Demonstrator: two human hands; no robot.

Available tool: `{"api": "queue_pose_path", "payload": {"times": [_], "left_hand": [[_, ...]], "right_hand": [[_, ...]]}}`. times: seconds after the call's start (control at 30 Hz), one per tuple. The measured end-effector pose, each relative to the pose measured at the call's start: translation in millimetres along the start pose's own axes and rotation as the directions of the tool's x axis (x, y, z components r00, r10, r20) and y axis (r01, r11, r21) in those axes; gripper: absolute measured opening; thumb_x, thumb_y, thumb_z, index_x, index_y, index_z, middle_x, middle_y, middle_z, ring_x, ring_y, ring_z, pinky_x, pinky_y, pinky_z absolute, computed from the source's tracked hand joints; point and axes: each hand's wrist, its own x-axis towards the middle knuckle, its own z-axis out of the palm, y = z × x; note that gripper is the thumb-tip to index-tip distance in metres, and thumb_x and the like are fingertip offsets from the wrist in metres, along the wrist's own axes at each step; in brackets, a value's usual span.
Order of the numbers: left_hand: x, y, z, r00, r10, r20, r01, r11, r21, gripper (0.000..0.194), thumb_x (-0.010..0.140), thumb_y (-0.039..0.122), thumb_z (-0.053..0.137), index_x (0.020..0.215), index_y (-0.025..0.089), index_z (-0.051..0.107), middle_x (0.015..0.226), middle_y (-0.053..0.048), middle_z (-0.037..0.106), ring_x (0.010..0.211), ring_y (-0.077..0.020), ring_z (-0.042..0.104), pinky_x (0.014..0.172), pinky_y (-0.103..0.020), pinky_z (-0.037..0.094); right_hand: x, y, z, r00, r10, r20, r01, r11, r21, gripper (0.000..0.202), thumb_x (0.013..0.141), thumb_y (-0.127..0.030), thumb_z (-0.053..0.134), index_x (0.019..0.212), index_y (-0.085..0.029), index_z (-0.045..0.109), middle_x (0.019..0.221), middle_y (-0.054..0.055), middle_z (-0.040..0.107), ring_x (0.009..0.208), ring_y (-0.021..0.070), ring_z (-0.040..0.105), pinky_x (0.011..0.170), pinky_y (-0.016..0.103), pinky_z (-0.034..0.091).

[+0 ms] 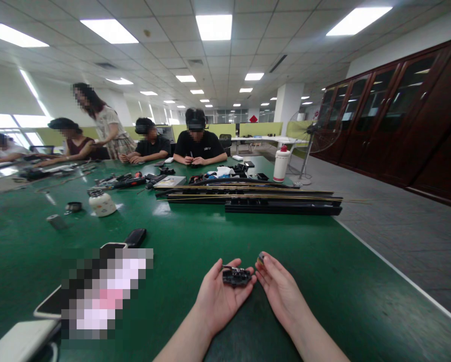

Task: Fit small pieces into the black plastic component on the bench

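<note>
Green felt table (195,236) runs bare around both hands, its right edge near, a phone (134,237) just left. Left hand (219,294) lies palm-up, fingers loosely curled, cradling a small black part (236,276), long axis left-right; right hand (280,289) pinches a small piece (261,258) at thumb and fingertip beside it. Beyond: long black rails (281,203) crosswise, white bottle (281,164), seated people.

Bright ceiling panels (213,26); sharp centre, warped edges.
</note>
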Motion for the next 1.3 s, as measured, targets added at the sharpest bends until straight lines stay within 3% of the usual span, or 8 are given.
{"api": "queue_pose_path", "payload": {"times": [0.23, 0.6, 0.73, 0.93, 1.1, 1.3], "left_hand": [[-0.2, 0.3, 0.1, 1.0, 0.0, 0.005, 0.0, 1.0, 0.011, 0.034, 0.081, 0.041, 0.05, 0.096, 0.011, 0.059, 0.101, -0.019, 0.063, 0.102, -0.0307, 0.058, 0.087, -0.038, 0.042], [-1.3, -0.6, 4.5, 1.0, 0.014, -0.01, -0.014, 1.0, 0.019, 0.034, 0.082, 0.04, 0.048, 0.093, 0.009, 0.059, 0.096, -0.02, 0.064, 0.096, -0.0294, 0.061, 0.088, -0.037, 0.041], [-1.4, -0.5, 5.4, 0.999, 0.029, -0.031, -0.029, 0.999, 0.019, 0.032, 0.083, 0.038, 0.048, 0.092, 0.01, 0.06, 0.094, -0.018, 0.065, 0.093, -0.0267, 0.062, 0.087, -0.037, 0.042], [-0.4, 0.1, 4.6, 0.996, 0.029, -0.079, -0.029, 1.0, -0.001, 0.029, 0.084, 0.036, 0.046, 0.089, 0.011, 0.06, 0.087, -0.013, 0.066, 0.088, -0.0217, 0.063, 0.087, -0.036, 0.044], [-0.7, 0.3, 5.4, 0.997, 0.035, -0.063, -0.035, 0.999, 0.011, 0.028, 0.084, 0.035, 0.045, 0.089, 0.011, 0.06, 0.089, -0.011, 0.065, 0.087, -0.0222, 0.063, 0.082, -0.037, 0.046], [-0.8, -0.1, 7.3, 0.996, 0.049, -0.069, -0.049, 0.999, -0.002, 0.029, 0.086, 0.032, 0.042, 0.084, 0.011, 0.061, 0.081, -0.009, 0.064, 0.073, -0.016, 0.062, 0.077, -0.032, 0.046]], "right_hand": [[-1.5, -0.8, 2.2, 0.999, -0.046, -0.012, 0.045, 0.997, -0.067, 0.032, 0.054, -0.033, 0.08, 0.08, -0.02, 0.068, 0.077, 0.0, 0.069, 0.075, 0.0152, 0.063, 0.073, 0.026, 0.05], [-6.7, 2.4, 7.0, 0.998, -0.056, 0.027, 0.059, 0.991, -0.119, 0.037, 0.053, -0.032, 0.081, 0.083, -0.017, 0.067, 0.079, 0.001, 0.07, 0.073, 0.0131, 0.062, 0.073, 0.025, 0.047], [-9.3, 1.9, 9.2, 0.994, -0.098, 0.043, 0.106, 0.966, -0.236, 0.039, 0.052, -0.034, 0.08, 0.084, -0.017, 0.067, 0.077, 0.003, 0.07, 0.074, 0.0165, 0.063, 0.076, 0.03, 0.047], [-11.9, 2.2, 10.0, 0.965, -0.188, 0.182, 0.254, 0.835, -0.488, 0.034, 0.057, -0.037, 0.075, 0.086, -0.019, 0.069, 0.086, 0.006, 0.07, 0.086, 0.0222, 0.062, 0.086, 0.037, 0.044], [-16.2, 4.5, 10.2, 0.906, -0.256, 0.336, 0.414, 0.698, -0.585, 0.024, 0.063, -0.031, 0.071, 0.085, -0.022, 0.07, 0.095, 0.006, 0.068, 0.095, 0.0246, 0.058, 0.093, 0.04, 0.039], [-20.0, 3.4, 11.9, 0.85, -0.246, 0.467, 0.526, 0.46, -0.716, 0.022, 0.064, -0.018, 0.066, 0.082, -0.03, 0.072, 0.102, 0.004, 0.066, 0.105, 0.0261, 0.051, 0.098, 0.043, 0.032]]}}
